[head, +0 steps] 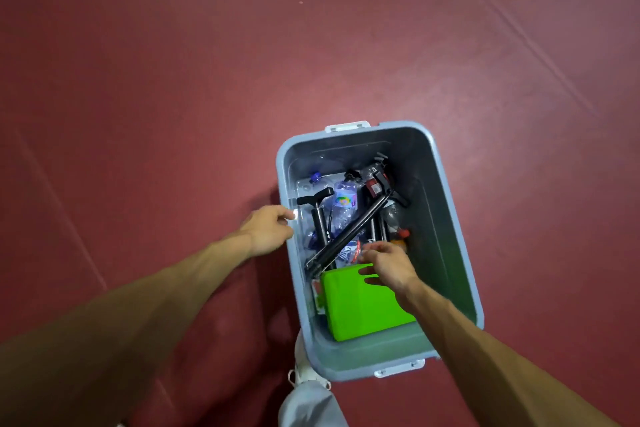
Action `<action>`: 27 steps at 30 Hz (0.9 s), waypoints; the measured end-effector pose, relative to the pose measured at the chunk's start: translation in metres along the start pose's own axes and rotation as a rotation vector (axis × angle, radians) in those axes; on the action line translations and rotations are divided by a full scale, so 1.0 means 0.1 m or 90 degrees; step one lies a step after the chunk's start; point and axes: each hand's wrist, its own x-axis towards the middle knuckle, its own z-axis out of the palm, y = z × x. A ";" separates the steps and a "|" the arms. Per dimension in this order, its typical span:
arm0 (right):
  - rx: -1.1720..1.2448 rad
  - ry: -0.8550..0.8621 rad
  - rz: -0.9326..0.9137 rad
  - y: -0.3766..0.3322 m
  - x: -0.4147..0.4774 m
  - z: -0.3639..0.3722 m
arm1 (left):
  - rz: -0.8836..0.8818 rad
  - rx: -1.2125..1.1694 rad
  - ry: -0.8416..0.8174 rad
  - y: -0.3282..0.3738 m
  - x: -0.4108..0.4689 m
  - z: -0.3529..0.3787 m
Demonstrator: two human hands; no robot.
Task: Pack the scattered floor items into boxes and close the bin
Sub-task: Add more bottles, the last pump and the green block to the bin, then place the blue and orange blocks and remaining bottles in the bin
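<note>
Head view, right hand (388,265) spread, touching green box (363,305)

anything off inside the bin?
Mostly a jumble. One long black pump lies diagonally across the crushed bottles rather than flat, and the green block sits tilted against the blue bin wall. No lid in view.

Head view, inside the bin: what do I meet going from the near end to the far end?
Green block → right hand over its far edge → long black pump lying diagonally → clear plastic bottles → bare far wall of the blue bin.
</note>
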 end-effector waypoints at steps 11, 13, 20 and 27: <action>-0.247 -0.027 -0.210 -0.87 -0.86 2.39 | -0.018 -0.208 0.183 -1.82 -1.35 -1.55; -0.316 -0.046 -0.234 -0.97 -1.13 3.06 | -0.037 -0.239 0.221 -2.41 -1.71 -1.89; -0.522 -0.168 -0.332 -1.19 -2.28 5.64 | -0.133 -0.314 0.353 -4.70 -3.19 -3.09; -0.638 -0.280 -0.427 -1.27 -3.38 7.74 | -0.278 -0.413 0.481 -6.57 -4.46 -3.76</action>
